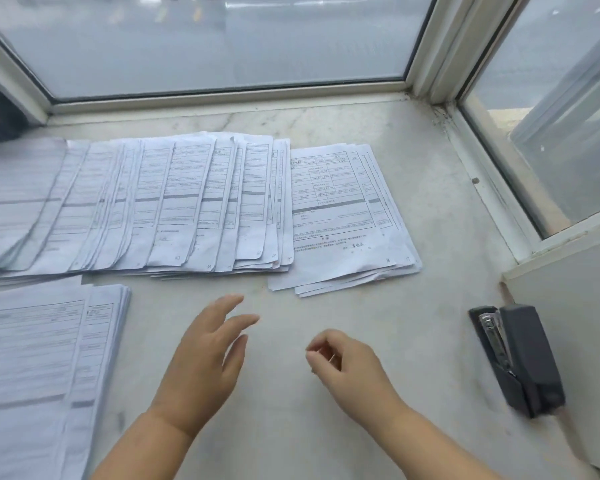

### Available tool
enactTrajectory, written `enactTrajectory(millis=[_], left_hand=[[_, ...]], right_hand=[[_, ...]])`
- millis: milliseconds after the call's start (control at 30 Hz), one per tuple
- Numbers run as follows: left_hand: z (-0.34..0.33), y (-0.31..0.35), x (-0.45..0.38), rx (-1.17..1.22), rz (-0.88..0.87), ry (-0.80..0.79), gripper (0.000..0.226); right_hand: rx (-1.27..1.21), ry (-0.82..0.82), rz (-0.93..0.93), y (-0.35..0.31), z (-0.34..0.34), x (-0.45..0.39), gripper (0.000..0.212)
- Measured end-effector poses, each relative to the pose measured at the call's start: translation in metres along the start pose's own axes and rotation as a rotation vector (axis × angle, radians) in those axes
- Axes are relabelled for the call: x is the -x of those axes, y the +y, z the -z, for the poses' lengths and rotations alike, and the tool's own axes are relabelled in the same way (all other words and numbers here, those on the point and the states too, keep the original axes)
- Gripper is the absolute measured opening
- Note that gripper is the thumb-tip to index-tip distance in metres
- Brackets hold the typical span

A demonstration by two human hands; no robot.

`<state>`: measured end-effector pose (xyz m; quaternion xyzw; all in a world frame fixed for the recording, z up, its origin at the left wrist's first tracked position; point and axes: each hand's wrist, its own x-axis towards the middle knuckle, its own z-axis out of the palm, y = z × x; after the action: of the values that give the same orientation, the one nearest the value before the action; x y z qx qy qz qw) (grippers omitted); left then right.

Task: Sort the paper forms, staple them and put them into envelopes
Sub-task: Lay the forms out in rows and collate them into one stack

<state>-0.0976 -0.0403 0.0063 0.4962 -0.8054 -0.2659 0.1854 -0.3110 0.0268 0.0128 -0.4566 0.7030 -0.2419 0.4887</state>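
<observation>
Sorting looks to be the step in hand, since no envelope shows and nothing is stapled that I can see. Spread across the marble surface [326,427] under the window [222,39], the fanned row of forms [146,206] runs from the left edge to mid-frame; a thick stack [42,368] lies at lower left, and a smaller pile [343,220] sits just right of the fan. A black stapler [520,358] rests well apart at right. Above bare marble, the left hand [205,365] hovers with fingers spread, holding nothing; the right hand [350,368] has loosely curled fingers, seemingly empty. Next likely calls for reaching forward to gather one set.
</observation>
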Motion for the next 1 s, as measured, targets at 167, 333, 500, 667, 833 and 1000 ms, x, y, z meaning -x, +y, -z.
enactTrajectory(millis=[167,333,500,667,833,1000], left_hand=[[0.065,-0.063,0.102,0.015,0.127,0.1,0.03],[0.111,-0.133,0.184,-0.019,0.214,0.081,0.032],[0.131,-0.167,0.233,0.038,0.156,0.028,0.024],[0.136,-0.191,0.244,-0.023,0.146,0.012,0.055],[0.129,-0.205,0.242,-0.151,0.18,-0.136,0.077],[0.13,-0.209,0.24,-0.118,0.154,-0.117,0.077]], right_hand=[[-0.049,-0.154,-0.088,-0.023,-0.096,0.035,0.01],[-0.115,-0.146,-0.179,-0.056,-0.179,0.058,0.008],[-0.162,-0.129,-0.211,-0.076,-0.243,0.088,0.007],[-0.32,0.01,-0.196,-0.091,-0.277,0.103,0.011],[-0.405,0.085,-0.25,-0.109,-0.286,0.089,0.019],[-0.24,-0.003,-0.362,-0.135,-0.292,0.062,0.012]])
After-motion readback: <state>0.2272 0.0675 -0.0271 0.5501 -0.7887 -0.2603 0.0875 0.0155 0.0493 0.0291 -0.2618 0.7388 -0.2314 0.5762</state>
